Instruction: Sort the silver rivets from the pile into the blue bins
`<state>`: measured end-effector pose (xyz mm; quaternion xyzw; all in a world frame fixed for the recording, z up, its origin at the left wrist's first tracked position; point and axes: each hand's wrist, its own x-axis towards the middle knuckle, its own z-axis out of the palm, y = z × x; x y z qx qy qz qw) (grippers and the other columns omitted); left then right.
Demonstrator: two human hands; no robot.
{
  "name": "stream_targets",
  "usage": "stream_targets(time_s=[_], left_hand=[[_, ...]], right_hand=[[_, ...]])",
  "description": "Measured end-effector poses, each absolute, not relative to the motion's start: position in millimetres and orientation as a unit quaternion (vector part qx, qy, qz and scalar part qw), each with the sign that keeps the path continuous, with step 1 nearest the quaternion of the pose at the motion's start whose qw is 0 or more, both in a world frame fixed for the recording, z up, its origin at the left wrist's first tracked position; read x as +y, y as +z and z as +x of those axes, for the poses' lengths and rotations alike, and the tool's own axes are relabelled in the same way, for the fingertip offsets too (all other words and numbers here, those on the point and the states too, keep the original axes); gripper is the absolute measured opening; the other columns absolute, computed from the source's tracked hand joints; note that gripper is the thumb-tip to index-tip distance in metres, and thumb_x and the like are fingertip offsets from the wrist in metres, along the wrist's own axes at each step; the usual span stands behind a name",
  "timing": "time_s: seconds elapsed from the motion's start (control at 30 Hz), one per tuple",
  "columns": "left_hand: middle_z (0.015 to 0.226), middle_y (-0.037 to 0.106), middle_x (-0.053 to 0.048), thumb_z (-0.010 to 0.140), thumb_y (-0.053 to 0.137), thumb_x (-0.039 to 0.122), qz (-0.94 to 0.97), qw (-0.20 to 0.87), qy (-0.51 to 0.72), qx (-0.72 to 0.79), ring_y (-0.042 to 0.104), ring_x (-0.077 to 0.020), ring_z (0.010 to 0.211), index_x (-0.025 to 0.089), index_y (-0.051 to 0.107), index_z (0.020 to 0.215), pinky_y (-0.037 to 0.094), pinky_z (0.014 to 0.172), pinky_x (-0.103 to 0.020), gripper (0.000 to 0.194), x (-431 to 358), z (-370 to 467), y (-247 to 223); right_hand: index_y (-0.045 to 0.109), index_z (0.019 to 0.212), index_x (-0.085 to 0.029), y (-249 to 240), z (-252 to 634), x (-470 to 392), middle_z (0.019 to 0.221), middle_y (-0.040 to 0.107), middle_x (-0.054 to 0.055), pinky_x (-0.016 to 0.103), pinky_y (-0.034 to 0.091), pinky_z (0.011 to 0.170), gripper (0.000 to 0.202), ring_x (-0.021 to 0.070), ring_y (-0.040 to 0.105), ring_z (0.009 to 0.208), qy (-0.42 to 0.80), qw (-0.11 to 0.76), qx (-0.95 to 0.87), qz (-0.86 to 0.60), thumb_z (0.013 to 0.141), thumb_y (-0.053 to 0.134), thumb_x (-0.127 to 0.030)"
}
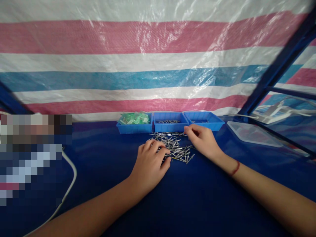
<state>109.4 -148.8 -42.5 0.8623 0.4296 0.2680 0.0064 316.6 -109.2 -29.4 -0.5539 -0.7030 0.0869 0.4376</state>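
Observation:
A loose pile of silver blind rivets (175, 149) lies on the dark blue table. My left hand (153, 161) rests over the pile's left side, its fingers apart and slightly bent, touching rivets. At the pile's upper right is my right hand (201, 138), thumb and index finger pinched together; whatever they hold is too small to make out. Behind the pile, three blue bins stand in a row. The left bin (134, 129) holds small green-and-clear plastic bags, the middle bin (170, 127) holds rivets, and the right bin (207, 125) has a few thin pieces.
A clear plastic lid (254, 133) lies at the right, near a white power strip (271, 112) and a dark blue frame post (276, 62). A white cable (74, 171) curves along the left. A striped tarp (148, 79) hangs behind. The far left is pixelated.

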Motion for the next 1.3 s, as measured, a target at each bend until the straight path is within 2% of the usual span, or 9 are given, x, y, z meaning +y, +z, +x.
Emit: stream_targets(time_s=[0.13, 0.33, 0.5, 0.67, 0.9, 1.13, 1.3], left_hand=[[0.103, 0.062, -0.003, 0.084, 0.054, 0.021, 0.863, -0.006, 0.253, 0.437, 0.049, -0.0252, 0.106, 0.022, 0.064, 0.085, 0.039, 0.085, -0.043, 0.011, -148, 109, -41], [0.104, 0.061, -0.003, 0.085, 0.055, 0.022, 0.865, -0.011, 0.233, 0.445, 0.049, -0.0252, 0.105, 0.023, 0.064, 0.084, 0.039, 0.083, -0.042, 0.010, -146, 107, -40], [0.105, 0.062, -0.004, 0.090, 0.046, 0.021, 0.864, -0.025, 0.230, 0.448, 0.047, -0.0262, 0.108, 0.020, 0.061, 0.088, 0.036, 0.084, -0.044, 0.015, -145, 108, -43], [0.104, 0.060, -0.005, 0.092, 0.042, 0.022, 0.855, -0.020, 0.281, 0.436, 0.048, -0.0242, 0.103, 0.019, 0.056, 0.089, 0.035, 0.082, -0.043, 0.014, -148, 108, -42], [0.101, 0.058, -0.003, 0.087, 0.054, 0.024, 0.836, 0.066, 0.375, 0.395, 0.049, -0.0211, 0.103, 0.021, 0.055, 0.091, 0.036, 0.086, -0.038, 0.006, -148, 106, -36], [0.099, 0.057, -0.004, 0.087, 0.054, 0.021, 0.820, 0.109, 0.408, 0.386, 0.050, -0.0200, 0.101, 0.020, 0.055, 0.087, 0.039, 0.088, -0.037, 0.002, -146, 104, -35], [0.097, 0.058, -0.004, 0.088, 0.053, 0.021, 0.817, 0.115, 0.423, 0.375, 0.052, -0.0189, 0.099, 0.020, 0.056, 0.087, 0.040, 0.088, -0.035, 0.003, -145, 104, -35]], right_hand=[[0.047, 0.055, -0.018, -30, 301, -123, 0.051, 0.046, -0.003, 0.023, 0.031, 0.050, 0.036, 0.0086, 0.041, 0.048, 0.066, 0.388, -0.794, -0.464, 0.089, 0.045, -0.031], [0.055, 0.065, -0.017, -30, 296, -131, 0.058, 0.053, -0.001, 0.026, 0.036, 0.061, 0.013, 0.0113, 0.047, 0.058, 0.034, 0.313, -0.898, -0.308, 0.077, 0.053, -0.013], [0.061, 0.077, -0.016, -31, 295, -130, 0.069, 0.057, 0.003, 0.028, 0.039, 0.065, 0.007, 0.0147, 0.051, 0.068, 0.010, 0.268, -0.912, -0.310, 0.076, 0.055, -0.014], [0.060, 0.075, -0.017, -31, 294, -131, 0.071, 0.057, 0.003, 0.028, 0.041, 0.066, 0.011, 0.0146, 0.051, 0.069, 0.021, 0.294, -0.907, -0.301, 0.082, 0.051, -0.015], [0.060, 0.081, -0.017, -31, 289, -137, 0.075, 0.059, 0.004, 0.028, 0.044, 0.064, 0.007, 0.0137, 0.053, 0.069, 0.076, 0.394, -0.869, -0.289, 0.084, 0.053, -0.016], [0.060, 0.084, -0.017, -30, 286, -139, 0.075, 0.058, 0.003, 0.027, 0.046, 0.063, 0.007, 0.0129, 0.055, 0.069, 0.103, 0.420, -0.856, -0.284, 0.085, 0.053, -0.015], [0.058, 0.090, -0.018, -28, 286, -140, 0.080, 0.059, 0.004, 0.030, 0.047, 0.068, 0.008, 0.0150, 0.055, 0.074, 0.107, 0.402, -0.860, -0.296, 0.083, 0.055, -0.019]])
